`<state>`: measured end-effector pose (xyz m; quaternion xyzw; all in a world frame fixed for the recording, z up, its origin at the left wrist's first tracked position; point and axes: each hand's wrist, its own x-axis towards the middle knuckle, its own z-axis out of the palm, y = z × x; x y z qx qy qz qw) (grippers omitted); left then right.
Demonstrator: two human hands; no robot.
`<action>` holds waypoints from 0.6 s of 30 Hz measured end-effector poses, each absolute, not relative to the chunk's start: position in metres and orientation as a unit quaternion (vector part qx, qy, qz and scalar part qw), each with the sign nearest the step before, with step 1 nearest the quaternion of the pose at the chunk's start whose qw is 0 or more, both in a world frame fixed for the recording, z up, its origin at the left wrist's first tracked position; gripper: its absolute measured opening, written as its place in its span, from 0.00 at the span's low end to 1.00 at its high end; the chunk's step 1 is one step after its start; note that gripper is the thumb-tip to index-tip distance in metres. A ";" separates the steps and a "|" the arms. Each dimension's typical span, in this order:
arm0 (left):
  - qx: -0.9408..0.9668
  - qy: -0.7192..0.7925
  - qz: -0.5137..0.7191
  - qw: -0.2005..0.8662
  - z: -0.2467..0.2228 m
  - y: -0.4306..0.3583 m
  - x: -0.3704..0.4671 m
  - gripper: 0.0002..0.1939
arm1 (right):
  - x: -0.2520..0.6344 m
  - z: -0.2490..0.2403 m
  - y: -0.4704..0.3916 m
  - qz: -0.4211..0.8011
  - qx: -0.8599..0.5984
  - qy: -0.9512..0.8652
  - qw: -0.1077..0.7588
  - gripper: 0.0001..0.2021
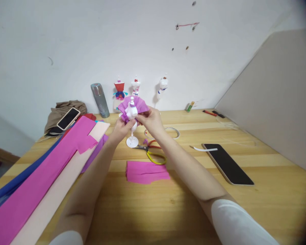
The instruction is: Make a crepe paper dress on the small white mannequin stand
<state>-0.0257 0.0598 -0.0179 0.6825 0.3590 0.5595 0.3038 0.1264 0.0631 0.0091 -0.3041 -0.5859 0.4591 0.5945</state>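
A small white dress-form mannequin [131,110] stands upright on its round base. Pleated purple crepe paper [141,104] fans out behind its upper body. My left hand [121,130] is closed at the mannequin's waist, pinching the paper's lower left edge. On the other side my right hand [153,119] pinches the gathered paper close to the waist, thumb against the form. Just below lie scissors [156,158] with one red and one yellow handle loop, partly hidden by my right forearm. A folded piece of magenta crepe paper [146,172] lies in front.
Long crepe paper strips [48,173] cover the table's left side, near a phone [68,118] on brown cloth. A flask [100,100] and three dress forms, one with a red top [119,87], stand by the wall. At right lies a tablet [228,165]; a tape ring [173,132] lies behind my wrist.
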 end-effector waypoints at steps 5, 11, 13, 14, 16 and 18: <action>0.693 0.372 0.552 0.277 -0.019 0.058 -0.023 0.12 | 0.128 0.006 0.060 0.408 -0.325 -0.625 0.581 0.06; 0.692 0.386 0.551 0.261 -0.019 0.055 -0.017 0.11 | 0.128 0.007 0.056 0.379 -0.332 -0.632 0.589 0.06; 0.695 0.391 0.545 0.258 -0.018 0.054 -0.016 0.10 | 0.129 0.009 0.056 0.383 -0.336 -0.627 0.590 0.06; 0.698 0.393 0.541 0.258 -0.018 0.053 -0.015 0.10 | 0.130 0.011 0.056 0.387 -0.340 -0.624 0.588 0.06; 0.700 0.399 0.534 0.257 -0.017 0.051 -0.015 0.11 | 0.132 0.015 0.054 0.398 -0.346 -0.623 0.579 0.06; 0.698 0.411 0.529 0.254 -0.017 0.050 -0.014 0.11 | 0.136 0.020 0.050 0.408 -0.344 -0.628 0.566 0.08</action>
